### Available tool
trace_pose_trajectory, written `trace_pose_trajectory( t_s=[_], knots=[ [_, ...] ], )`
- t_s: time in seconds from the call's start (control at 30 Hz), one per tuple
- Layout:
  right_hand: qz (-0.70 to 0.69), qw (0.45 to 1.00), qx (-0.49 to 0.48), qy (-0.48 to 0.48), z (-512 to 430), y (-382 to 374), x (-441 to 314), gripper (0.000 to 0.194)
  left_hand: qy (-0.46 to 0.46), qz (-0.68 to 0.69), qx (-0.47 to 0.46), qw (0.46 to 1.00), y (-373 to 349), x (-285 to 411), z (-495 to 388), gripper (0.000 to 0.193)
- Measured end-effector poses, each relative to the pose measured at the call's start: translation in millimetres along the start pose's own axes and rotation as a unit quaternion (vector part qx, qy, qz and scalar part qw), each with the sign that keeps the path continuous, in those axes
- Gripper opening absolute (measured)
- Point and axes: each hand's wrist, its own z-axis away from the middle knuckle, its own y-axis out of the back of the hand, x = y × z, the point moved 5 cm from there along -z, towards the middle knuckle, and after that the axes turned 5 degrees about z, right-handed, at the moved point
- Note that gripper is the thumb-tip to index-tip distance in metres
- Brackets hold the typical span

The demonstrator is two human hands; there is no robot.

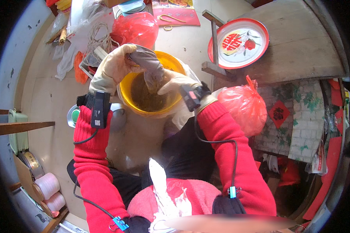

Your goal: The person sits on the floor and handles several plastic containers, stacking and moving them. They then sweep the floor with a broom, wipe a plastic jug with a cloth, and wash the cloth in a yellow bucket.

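A limp grey-brown piece of cloth (147,59) is stretched between my hands, above a yellow bucket (179,67). My left hand (113,64), in a cream glove, grips its upper end. The lower end is pinched by my right hand (175,81), gloved the same way. Dark brown matter (150,96), too unclear to identify, covers the bucket's inside. A whitish plastic sheet (188,115) shows around the outside of the bucket.
A tied red plastic bag (242,107) stands to the right. An enamel tray (239,33) with a red rim leans against a wooden stool frame (214,43). Coiled cord (97,40) and another red bag (137,29) lie beyond my left hand. Spools (48,185) stand at lower left.
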Motion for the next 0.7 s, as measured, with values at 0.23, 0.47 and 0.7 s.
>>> trace_pose_trajectory(
  t_s=[0.23, 0.47, 0.7],
  knots=[
    [-0.154, 0.968, 0.092, -0.173, -6.7, 9.2, 17.0, 0.046, -0.097, 0.009, 0.186, 0.978, 51.9, -67.3, 21.8, 0.04],
    [-0.444, 0.895, 0.036, 0.021, -14.9, 0.7, -3.7, 0.035, 0.131, 0.365, 0.292, 0.874, 43.2, -170.9, 7.6, 0.072],
    [0.104, 0.956, 0.268, 0.054, -5.3, 15.1, 1.5, 0.047, -0.177, 0.193, 0.191, 0.946, 14.9, -130.2, 0.7, 0.044]
  ],
)
